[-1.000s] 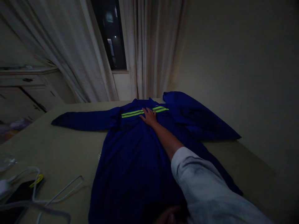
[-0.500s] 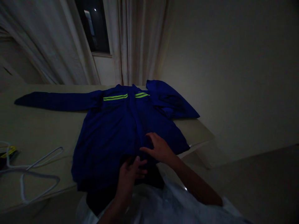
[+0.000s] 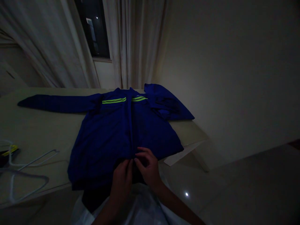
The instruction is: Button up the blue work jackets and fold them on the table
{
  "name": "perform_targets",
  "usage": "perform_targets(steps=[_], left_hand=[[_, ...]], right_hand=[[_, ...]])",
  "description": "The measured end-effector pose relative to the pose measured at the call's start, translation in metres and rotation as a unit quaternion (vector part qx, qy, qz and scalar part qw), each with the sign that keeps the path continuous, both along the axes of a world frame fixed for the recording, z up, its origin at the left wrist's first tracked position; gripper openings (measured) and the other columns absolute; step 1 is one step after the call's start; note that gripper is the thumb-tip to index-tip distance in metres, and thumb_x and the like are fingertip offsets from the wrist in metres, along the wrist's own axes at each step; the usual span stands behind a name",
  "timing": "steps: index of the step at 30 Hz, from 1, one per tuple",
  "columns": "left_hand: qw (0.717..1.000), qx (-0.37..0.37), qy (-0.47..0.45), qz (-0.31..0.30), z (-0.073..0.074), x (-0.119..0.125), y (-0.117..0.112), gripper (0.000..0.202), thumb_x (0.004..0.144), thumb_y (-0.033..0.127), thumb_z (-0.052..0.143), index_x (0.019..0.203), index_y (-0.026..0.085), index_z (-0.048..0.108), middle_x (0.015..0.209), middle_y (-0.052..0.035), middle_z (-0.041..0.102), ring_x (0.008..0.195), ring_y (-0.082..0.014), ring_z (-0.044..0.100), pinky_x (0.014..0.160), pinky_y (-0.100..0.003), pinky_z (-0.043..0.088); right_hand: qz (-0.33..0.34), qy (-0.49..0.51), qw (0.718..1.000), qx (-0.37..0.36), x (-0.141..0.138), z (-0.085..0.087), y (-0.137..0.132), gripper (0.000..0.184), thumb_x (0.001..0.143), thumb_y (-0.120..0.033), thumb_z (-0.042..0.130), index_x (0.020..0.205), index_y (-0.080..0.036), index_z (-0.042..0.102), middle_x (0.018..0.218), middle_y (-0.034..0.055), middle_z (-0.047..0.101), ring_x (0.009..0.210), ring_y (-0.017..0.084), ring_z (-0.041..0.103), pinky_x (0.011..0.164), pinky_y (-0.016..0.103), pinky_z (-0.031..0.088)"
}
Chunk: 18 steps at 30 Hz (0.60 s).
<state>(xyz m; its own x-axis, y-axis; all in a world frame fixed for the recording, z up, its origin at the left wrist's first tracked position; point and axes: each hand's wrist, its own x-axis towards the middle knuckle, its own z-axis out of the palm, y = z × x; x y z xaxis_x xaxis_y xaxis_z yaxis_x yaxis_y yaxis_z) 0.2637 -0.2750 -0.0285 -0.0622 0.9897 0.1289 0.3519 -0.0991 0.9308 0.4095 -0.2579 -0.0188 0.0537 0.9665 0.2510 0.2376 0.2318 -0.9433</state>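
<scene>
A dark blue jacket [image 3: 103,134] with bright green chest stripes lies spread out, front side up, its lower hem toward me. One sleeve stretches out to the left; the right sleeve is folded into a bent heap. My left hand [image 3: 122,176] is closed at the middle of the hem, fingers pressed together on the jacket's front edge. Close beside it, my right hand [image 3: 150,167] has its fingers curved and apart, with the thumb near the left fingertips. Darkness hides the fine detail between the hands.
The jacket rests on a pale table [image 3: 53,131]. White hangers [image 3: 30,175] lie at the left, near a dark and yellow item [image 3: 9,152]. Beyond the table hang curtains [image 3: 138,43] beside a dark window [image 3: 96,34]. A wall [image 3: 229,78] stands at the right.
My right hand has moved down and left, close to my left hand. The left fingers, spread before, have closed at the jacket's hem. The view has shifted slightly.
</scene>
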Motion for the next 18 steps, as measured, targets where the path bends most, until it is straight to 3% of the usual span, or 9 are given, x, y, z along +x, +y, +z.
perform_targets(steps=[4,10,14,18], left_hand=[[0.999,-0.004,-0.017,-0.027,0.002,-0.003,0.000,0.037,0.101,0.046,0.048,0.092,0.020,0.072,0.086,-0.0073,0.073,0.075,-0.0216,0.066,0.073,-0.032,0.049],[0.996,-0.052,-0.060,-0.050,0.009,-0.001,0.001,0.042,0.097,0.056,0.055,0.096,0.019,0.074,0.089,-0.0076,0.075,0.077,-0.0222,0.067,0.071,-0.031,0.050],[0.991,-0.094,-0.078,-0.045,0.008,-0.002,0.003,0.050,0.092,0.065,0.060,0.090,0.018,0.074,0.080,-0.0057,0.073,0.072,-0.0211,0.064,0.064,-0.029,0.047],[0.988,-0.111,-0.103,-0.039,0.007,-0.004,0.008,0.054,0.088,0.069,0.062,0.084,0.017,0.074,0.076,-0.0058,0.073,0.072,-0.0222,0.067,0.064,-0.029,0.048]], right_hand=[[0.007,-0.031,0.998,0.062,-0.001,-0.006,-0.001,0.016,0.091,-0.026,0.073,0.105,-0.032,0.080,0.122,0.0076,0.072,0.125,0.027,0.065,0.108,0.046,0.054],[0.026,-0.009,0.995,0.095,0.002,-0.012,-0.005,0.027,0.095,-0.022,0.066,0.115,-0.032,0.081,0.136,0.0077,0.063,0.104,0.019,0.069,0.097,0.038,0.057],[0.064,0.011,0.994,0.084,0.005,-0.014,-0.005,0.035,0.096,-0.018,0.060,0.120,-0.035,0.080,0.122,0.0055,0.068,0.110,0.019,0.067,0.097,0.034,0.055],[0.096,0.043,0.994,0.027,0.010,-0.011,0.000,0.032,0.097,-0.020,0.060,0.116,-0.035,0.082,0.118,0.0047,0.068,0.110,0.019,0.067,0.098,0.034,0.053]])
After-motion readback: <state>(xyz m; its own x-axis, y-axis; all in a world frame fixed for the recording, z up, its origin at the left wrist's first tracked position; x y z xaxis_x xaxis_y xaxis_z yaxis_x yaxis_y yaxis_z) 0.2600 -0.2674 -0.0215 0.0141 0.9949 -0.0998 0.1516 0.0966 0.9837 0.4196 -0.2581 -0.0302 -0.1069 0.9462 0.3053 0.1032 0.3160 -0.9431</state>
